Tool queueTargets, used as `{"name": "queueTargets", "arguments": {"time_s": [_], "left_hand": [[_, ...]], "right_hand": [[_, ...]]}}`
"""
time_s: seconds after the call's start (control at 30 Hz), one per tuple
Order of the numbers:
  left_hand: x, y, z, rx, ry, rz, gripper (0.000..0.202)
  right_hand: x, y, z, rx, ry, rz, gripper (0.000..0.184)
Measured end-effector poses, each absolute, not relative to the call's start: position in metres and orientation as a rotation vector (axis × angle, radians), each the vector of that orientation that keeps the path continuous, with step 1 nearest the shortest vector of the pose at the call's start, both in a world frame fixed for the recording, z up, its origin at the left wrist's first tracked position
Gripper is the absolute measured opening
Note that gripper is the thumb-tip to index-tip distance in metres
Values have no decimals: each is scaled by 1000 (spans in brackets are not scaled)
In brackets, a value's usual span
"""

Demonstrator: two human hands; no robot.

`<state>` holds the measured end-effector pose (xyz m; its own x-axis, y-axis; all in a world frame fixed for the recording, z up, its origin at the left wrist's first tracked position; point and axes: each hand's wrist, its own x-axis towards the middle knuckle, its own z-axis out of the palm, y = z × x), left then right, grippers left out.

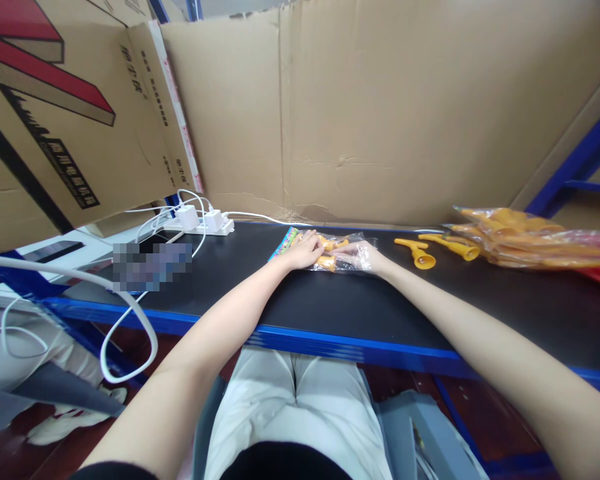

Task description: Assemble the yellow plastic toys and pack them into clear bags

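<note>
Both my hands rest on a small clear plastic bag [341, 253] with a colourful printed header, lying on the black table top [290, 300]. Yellow-orange plastic toys show inside the bag. My left hand [306, 250] lies on the bag's left end, fingers curled over it. At the bag's right end my right hand [365, 256] pinches the clear film. Two loose yellow-orange toys [420, 253] lie on the table just right of my right hand.
A large clear bag of yellow-orange toys [525, 237] lies at the far right. A white power strip [203, 221] with chargers and white cables sits at the back left. Cardboard sheets [380, 113] wall the back. The blue shelf edge [300, 340] runs along the front.
</note>
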<state>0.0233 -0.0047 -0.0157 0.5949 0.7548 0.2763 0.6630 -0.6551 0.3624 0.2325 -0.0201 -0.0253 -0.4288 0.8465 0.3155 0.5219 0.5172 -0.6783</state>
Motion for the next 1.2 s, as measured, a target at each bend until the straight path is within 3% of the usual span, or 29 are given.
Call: {"name": "queueTargets", "arguments": {"time_s": [0.17,0.43,0.6,0.83,0.93,1.07,1.2], "left_hand": [[22,-6,-16,2608,1130,697,19],[24,-4,-14,2692,1096,672,21],[24,-6,-13,2714,1089,698,15],[20,-2,-15,2666,1146,706,14],[11,7,-16,2650,1238,667,15],[-5,20,-18,2635,1353,665,13],[-18,27,-18,2547,1458,688,9]], "right_hand": [[228,-27,-20,-1092,-2165,642,48],[222,-32,-16,-1138,-2196,432,34],[222,-31,-17,-1165,-2155,473,28],[228,-30,-8,-1200,-2180,424,30],[248,-30,5,-1436,-2104,212,28],[292,-35,27,-1895,-1797,-330,30],[328,-37,35,-2289,-1669,-318,30]]}}
